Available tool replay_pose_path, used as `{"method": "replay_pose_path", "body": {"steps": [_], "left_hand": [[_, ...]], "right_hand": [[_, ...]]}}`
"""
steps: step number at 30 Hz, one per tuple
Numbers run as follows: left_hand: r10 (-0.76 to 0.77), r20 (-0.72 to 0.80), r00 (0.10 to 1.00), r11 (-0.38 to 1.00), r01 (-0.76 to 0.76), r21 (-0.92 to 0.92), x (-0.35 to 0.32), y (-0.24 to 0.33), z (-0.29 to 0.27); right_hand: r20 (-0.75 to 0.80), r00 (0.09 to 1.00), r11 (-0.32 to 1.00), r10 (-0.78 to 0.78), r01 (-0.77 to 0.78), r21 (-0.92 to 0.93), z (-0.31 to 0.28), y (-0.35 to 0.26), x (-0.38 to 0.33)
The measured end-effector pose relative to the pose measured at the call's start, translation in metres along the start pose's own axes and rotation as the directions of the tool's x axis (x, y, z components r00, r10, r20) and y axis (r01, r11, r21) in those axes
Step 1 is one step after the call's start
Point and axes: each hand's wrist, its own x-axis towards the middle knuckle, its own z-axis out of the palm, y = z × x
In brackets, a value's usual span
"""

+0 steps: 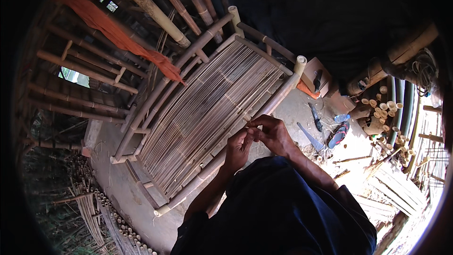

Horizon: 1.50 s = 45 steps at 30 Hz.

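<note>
Fingertips are pressed together in the grip of both left hand and right hand, which meet; whether they pinch anything small, I cannot tell. In view they overlap the near long edge of the slatted bamboo seat. Rightward of that edge, a sandal rests on the floor

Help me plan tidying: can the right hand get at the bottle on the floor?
Probably not without leaning or stepping: the bottle is on the floor, off to the right, and the right hand is touching the left hand.
</note>
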Motion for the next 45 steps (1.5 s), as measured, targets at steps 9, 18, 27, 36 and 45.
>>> {"method": "replay_pose_path", "body": {"steps": [9, 18, 27, 36, 45], "left_hand": [[0.099, -0.300, 0.949, 0.985, -0.051, 0.165, 0.011, 0.005, -0.001], [-0.248, -0.289, 0.925, 0.863, 0.076, -0.500, 0.030, -0.002, 0.012], [-0.458, -0.038, 0.888, 0.732, 0.352, -0.583, 0.039, -0.009, 0.015], [-0.418, -0.050, 0.907, 0.695, 0.284, -0.661, 0.051, -0.013, 0.025], [-0.413, -0.249, 0.876, 0.772, 0.191, -0.607, 0.073, -0.006, 0.014]], "right_hand": [[-0.028, 0.995, 0.915, -0.095, 0.077, -0.396, -0.019, -0.021, 0.006], [-0.225, 0.956, 0.967, -0.188, 0.139, -0.215, -0.020, -0.008, 0.004], [-0.283, 0.945, 0.962, -0.163, 0.090, -0.257, -0.019, -0.014, 0.009], [-0.239, 0.971, 0.886, 0.027, -0.134, -0.443, -0.029, -0.015, -0.001], [-0.200, 0.976, 0.920, 0.083, -0.152, -0.361, -0.052, -0.002, -0.019]]}}
